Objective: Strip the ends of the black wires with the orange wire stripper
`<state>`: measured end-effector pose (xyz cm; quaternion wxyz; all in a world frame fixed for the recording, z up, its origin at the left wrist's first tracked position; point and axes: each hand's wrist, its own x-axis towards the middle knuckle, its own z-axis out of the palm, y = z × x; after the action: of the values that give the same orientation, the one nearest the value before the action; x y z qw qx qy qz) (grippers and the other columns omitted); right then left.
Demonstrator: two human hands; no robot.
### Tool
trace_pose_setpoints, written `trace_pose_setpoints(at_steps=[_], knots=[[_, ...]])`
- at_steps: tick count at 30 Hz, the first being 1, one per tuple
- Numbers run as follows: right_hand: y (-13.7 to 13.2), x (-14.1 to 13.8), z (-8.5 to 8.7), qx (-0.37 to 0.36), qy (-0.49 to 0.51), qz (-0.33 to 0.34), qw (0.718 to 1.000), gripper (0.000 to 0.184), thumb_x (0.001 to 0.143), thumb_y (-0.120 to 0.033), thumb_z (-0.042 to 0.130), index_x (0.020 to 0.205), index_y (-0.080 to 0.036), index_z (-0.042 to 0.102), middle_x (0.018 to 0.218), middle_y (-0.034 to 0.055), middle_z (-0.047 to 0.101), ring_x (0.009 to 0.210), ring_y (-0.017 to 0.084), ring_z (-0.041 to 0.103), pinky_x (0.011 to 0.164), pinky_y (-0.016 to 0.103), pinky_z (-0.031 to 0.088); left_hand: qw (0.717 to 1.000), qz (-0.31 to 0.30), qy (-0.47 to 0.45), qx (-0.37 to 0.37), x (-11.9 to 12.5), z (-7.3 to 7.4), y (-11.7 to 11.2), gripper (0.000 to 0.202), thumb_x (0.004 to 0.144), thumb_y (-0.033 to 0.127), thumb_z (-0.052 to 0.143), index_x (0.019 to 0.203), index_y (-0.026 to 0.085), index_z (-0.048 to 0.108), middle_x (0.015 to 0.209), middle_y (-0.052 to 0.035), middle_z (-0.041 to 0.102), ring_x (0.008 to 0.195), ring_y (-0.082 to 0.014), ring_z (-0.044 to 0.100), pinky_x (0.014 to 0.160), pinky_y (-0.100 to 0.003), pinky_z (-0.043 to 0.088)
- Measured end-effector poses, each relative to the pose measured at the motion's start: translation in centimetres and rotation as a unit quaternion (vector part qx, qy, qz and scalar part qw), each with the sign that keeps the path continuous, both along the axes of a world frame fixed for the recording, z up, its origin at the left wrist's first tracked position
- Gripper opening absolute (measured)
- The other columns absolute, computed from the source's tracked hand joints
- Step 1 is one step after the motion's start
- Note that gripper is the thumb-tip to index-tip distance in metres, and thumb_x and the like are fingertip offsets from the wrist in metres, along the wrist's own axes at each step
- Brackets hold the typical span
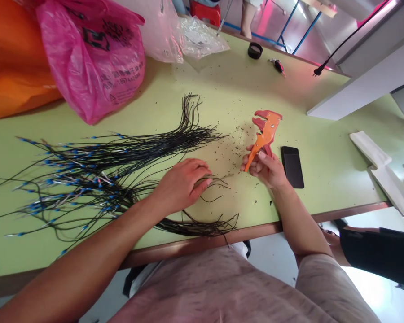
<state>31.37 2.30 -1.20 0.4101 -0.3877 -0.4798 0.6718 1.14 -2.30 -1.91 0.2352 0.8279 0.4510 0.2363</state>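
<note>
Green tabletop (309, 134) on my feed: hands apart, right hand (264, 168) gripping an orange wire stripper (267, 132) at three o'clock, left hand (180, 186) pinching black wires (212, 181), light and limp, best held near their tips.

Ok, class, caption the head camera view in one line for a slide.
A right hand grips an orange wire stripper while the left hand holds black wires above a green table.

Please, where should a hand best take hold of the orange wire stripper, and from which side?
Grip the handles of the orange plastic wire stripper below its jaws, coming from the near edge of the green table. The jaws point away and the handles slope toward the person, where the right hand already wraps them.
</note>
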Motion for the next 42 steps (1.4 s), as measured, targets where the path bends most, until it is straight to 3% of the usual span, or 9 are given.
trace_pose_setpoints(at_steps=[5, 9, 12, 17, 20, 23, 28, 37, 42], knots=[[-0.1, -0.1, 0.3, -0.002, 0.005, -0.005, 1.0, 0.049, 0.091, -0.057, 0.081, 0.122, -0.022, 0.069, 0.092, 0.0073, 0.076, 0.073, 0.021, 0.077, 0.046, 0.026, 0.037, 0.983, -0.105, -0.045, -0.143, 1.2, 1.3, -2.1, 0.063, 0.109, 0.055, 0.05, 0.155, 0.013, 0.058, 0.155, -0.0197, 0.067, 0.142, -0.0326, 0.065, 0.122, -0.048, 0.052], [-0.4, -0.5, 0.1, -0.005, -0.01, 0.003, 1.0, 0.054, 0.09, -0.06, 0.083, 0.123, -0.021, 0.068, 0.092, 0.0089, 0.077, 0.073, 0.022, 0.076, 0.046, 0.027, 0.038, 0.923, -0.25, -0.053, -0.288, 1.0, 3.3, -2.8, 0.057, 0.111, 0.057, 0.051, 0.156, 0.023, 0.059, 0.156, -0.0107, 0.07, 0.14, -0.0262, 0.07, 0.117, -0.037, 0.056], [-0.3, -0.6, 0.0, -0.002, -0.018, 0.002, 1.0, 0.054, 0.09, -0.06, 0.083, 0.122, -0.02, 0.068, 0.093, 0.0094, 0.078, 0.071, 0.022, 0.076, 0.045, 0.027, 0.037, 0.922, -0.282, -0.081, -0.253, 0.8, 3.3, -2.6, 0.048, 0.112, 0.05, 0.051, 0.153, 0.027, 0.063, 0.154, -0.0083, 0.072, 0.14, -0.0242, 0.07, 0.116, -0.036, 0.056], [-0.2, -0.7, 0.0, -0.004, -0.003, -0.002, 1.0, 0.052, 0.089, -0.056, 0.086, 0.121, -0.019, 0.069, 0.091, 0.0083, 0.077, 0.071, 0.022, 0.077, 0.045, 0.026, 0.036, 0.973, -0.178, -0.121, 0.083, 0.2, 1.3, -1.2, 0.037, 0.106, 0.034, 0.061, 0.141, 0.025, 0.071, 0.141, -0.0116, 0.079, 0.143, -0.0282, 0.066, 0.124, -0.049, 0.05], [-0.3, -0.7, 0.0, -0.004, 0.003, -0.001, 1.0, 0.051, 0.089, -0.056, 0.085, 0.121, -0.019, 0.069, 0.093, 0.0084, 0.078, 0.072, 0.021, 0.077, 0.046, 0.026, 0.036, 0.984, 0.002, -0.067, 0.165, -0.9, 0.9, -0.1, 0.024, 0.107, 0.034, 0.06, 0.12, 0.024, 0.076, 0.118, -0.0083, 0.084, 0.115, -0.0252, 0.077, 0.105, -0.042, 0.06], [-0.4, -0.9, 0.0, 0.0, -0.009, -0.002, 1.0, 0.053, 0.089, -0.058, 0.085, 0.122, -0.02, 0.068, 0.093, 0.0083, 0.077, 0.072, 0.021, 0.076, 0.046, 0.027, 0.036, 0.973, 0.173, 0.067, 0.135, -2.3, 1.1, 1.0, 0.03, 0.106, 0.045, 0.06, 0.115, 0.022, 0.077, 0.112, -0.0117, 0.082, 0.108, -0.0312, 0.076, 0.093, -0.044, 0.06], [-0.6, -1.1, 0.3, 0.007, -0.023, -0.007, 1.0, 0.054, 0.089, -0.059, 0.084, 0.122, -0.02, 0.067, 0.093, 0.0089, 0.076, 0.072, 0.022, 0.075, 0.046, 0.028, 0.036, 0.95, 0.206, 0.233, -0.017, -3.1, 1.5, 1.8, 0.033, 0.104, 0.037, 0.051, 0.12, 0.019, 0.075, 0.114, -0.0161, 0.08, 0.11, -0.0385, 0.075, 0.082, -0.045, 0.057], [-0.7, -1.1, 0.3, 0.005, -0.007, -0.007, 1.0, 0.052, 0.089, -0.057, 0.086, 0.121, -0.02, 0.068, 0.091, 0.0077, 0.077, 0.071, 0.021, 0.076, 0.045, 0.027, 0.036, 0.969, 0.226, -0.04, -0.088, -3.5, 2.1, 2.1, 0.026, 0.089, 0.036, 0.059, 0.11, 0.021, 0.065, 0.099, -0.0062, 0.079, 0.067, -0.0187, 0.066, 0.067, -0.034, 0.053], [-0.8, -1.3, 0.4, 0.002, 0.005, -0.009, 1.0, 0.052, 0.089, -0.056, 0.087, 0.12, -0.019, 0.069, 0.091, 0.007, 0.076, 0.072, 0.02, 0.076, 0.046, 0.026, 0.036, 0.977, 0.194, 0.024, -0.09, -2.5, 2.7, 2.9, 0.041, 0.09, 0.045, 0.063, 0.122, 0.02, 0.066, 0.098, -0.0051, 0.079, 0.076, -0.0214, 0.071, 0.074, -0.034, 0.055]])
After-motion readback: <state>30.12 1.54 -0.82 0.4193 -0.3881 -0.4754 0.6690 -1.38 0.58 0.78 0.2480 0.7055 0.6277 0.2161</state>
